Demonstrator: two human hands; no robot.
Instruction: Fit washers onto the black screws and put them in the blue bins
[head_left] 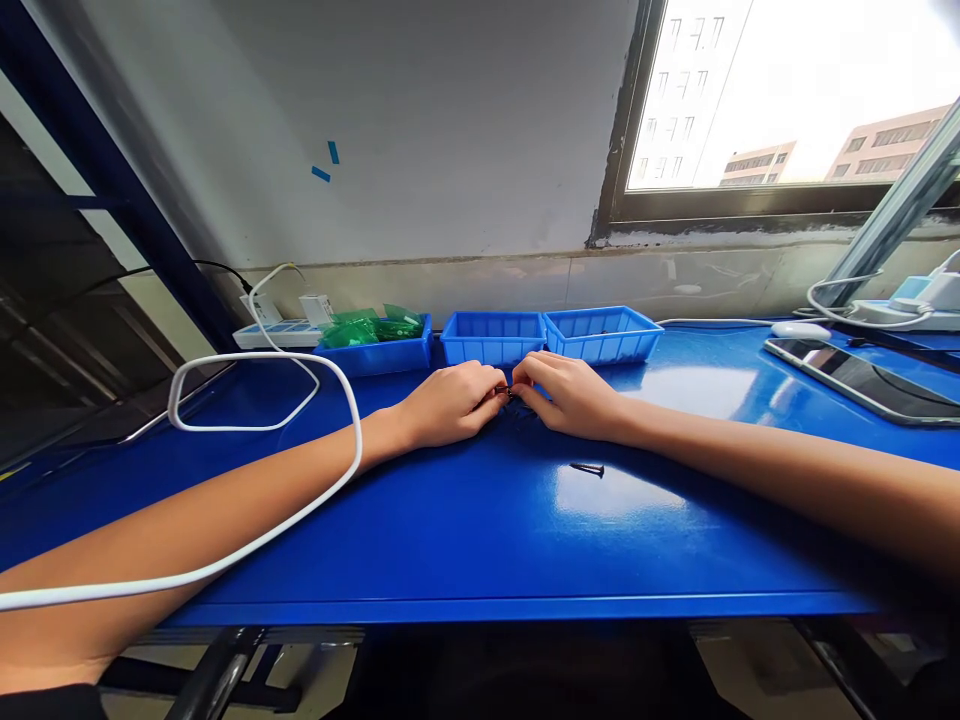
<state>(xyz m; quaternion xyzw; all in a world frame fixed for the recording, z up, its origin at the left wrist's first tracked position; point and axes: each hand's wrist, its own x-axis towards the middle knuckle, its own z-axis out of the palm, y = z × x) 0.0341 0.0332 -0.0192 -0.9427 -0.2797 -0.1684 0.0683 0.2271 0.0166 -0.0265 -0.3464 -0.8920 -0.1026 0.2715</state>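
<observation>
My left hand point(450, 403) and my right hand point(568, 395) meet fingertip to fingertip on the blue table point(465, 540), just in front of the blue bins. Between the fingertips sits a small dark part point(510, 392), pinched from both sides; it is too small to tell what it is. A loose black screw point(587, 468) lies on the table a little nearer to me, below my right wrist. A white cable point(255, 360) drapes over my left forearm.
Three blue bins stand in a row at the back: the left bin point(379, 355) holds green bags point(371, 326), the middle bin point(491, 338) and the right bin point(600, 333) look nearly bare. A tablet point(862, 378) and a white mouse point(801, 330) lie at the right. A power strip point(274, 333) sits at back left.
</observation>
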